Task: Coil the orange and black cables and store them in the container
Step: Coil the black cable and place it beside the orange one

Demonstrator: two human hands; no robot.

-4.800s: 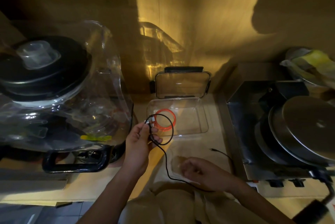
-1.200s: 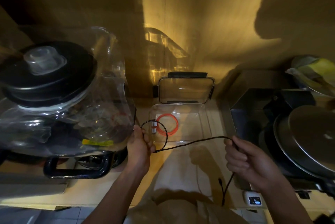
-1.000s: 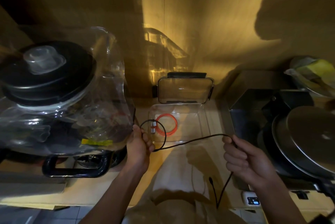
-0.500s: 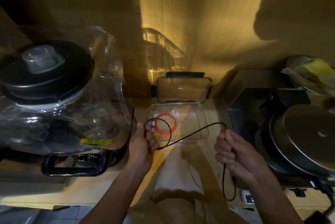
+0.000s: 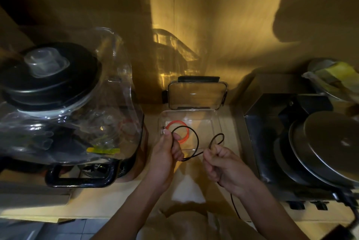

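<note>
The orange cable [image 5: 184, 136] lies coiled inside the clear plastic container [image 5: 215, 123], partly hidden by my left hand. My left hand [image 5: 165, 154] grips a loop of the black cable [image 5: 196, 140] just in front of the container. My right hand [image 5: 221, 164] pinches the same cable a short way along, and a small bend rises above its fingers. The cable's tail hangs down below my right wrist. The container's lid [image 5: 197, 95] stands upright behind it.
A large blender jar with a black lid [image 5: 50, 76] under plastic wrap fills the counter's left side. A metal appliance with stacked round pans [image 5: 328, 146] sits right. A bag [image 5: 334, 78] lies far right. The wall rises close behind.
My right hand has moved left and nearer to my left hand, shortening the stretch of black cable between them. The loop in my left hand has grown larger.
</note>
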